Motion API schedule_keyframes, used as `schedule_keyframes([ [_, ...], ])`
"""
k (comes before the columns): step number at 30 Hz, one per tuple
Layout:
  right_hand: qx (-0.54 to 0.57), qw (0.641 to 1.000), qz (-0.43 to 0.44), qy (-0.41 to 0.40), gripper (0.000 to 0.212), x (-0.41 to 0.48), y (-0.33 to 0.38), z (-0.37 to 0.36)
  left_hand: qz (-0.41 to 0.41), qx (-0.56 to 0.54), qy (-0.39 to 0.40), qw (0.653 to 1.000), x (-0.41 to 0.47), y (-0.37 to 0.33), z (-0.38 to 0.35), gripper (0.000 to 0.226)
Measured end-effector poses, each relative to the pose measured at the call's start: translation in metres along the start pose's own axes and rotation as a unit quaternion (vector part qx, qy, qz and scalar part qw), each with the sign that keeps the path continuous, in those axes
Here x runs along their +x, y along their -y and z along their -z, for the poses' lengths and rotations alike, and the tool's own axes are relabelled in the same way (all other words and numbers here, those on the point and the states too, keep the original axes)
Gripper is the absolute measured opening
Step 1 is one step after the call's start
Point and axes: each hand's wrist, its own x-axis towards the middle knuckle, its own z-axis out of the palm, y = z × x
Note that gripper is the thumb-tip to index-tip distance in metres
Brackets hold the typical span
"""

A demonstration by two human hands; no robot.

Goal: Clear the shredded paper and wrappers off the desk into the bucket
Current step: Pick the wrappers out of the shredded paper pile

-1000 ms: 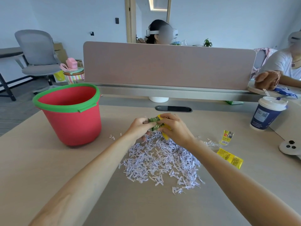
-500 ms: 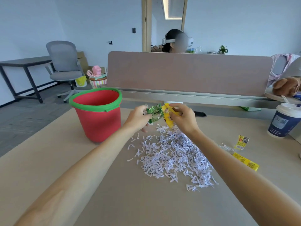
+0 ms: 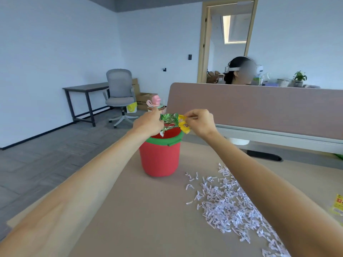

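Observation:
A red bucket [image 3: 159,158] with a green rim stands on the beige desk [image 3: 141,216]. Both hands hover right over its opening. My left hand [image 3: 148,123] pinches a green wrapper [image 3: 169,120], and my right hand [image 3: 199,123] pinches a yellow wrapper [image 3: 184,125]; the two wrappers touch each other. A pile of white shredded paper [image 3: 230,206] lies on the desk to the right of the bucket, with a few loose strips nearer the bucket. Another yellow wrapper [image 3: 338,206] lies at the right edge of the view.
A brown divider panel [image 3: 259,106] runs along the desk's far side, with a person in a headset behind it. A dark cable slot [image 3: 263,155] sits in the desk near the divider. On the floor to the left stand a grey office chair [image 3: 120,93], a dark side table and boxes.
Both hands carried the green and yellow wrappers left from above the paper pile to over the bucket's opening. The view swung left and up, so the cup is out of sight.

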Motion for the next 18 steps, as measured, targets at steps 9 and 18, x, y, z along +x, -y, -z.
schedule_keyframes([
  [9,-0.154,0.977,0.015,0.145,0.022,0.027,0.021,-0.056,0.02,0.091,0.039,0.995,0.024,0.04,0.0,0.026],
  [18,-0.132,0.985,0.04,0.101,0.029,0.016,0.019,-0.041,-0.024,0.056,0.016,0.998,0.026,0.037,-0.003,0.027],
])
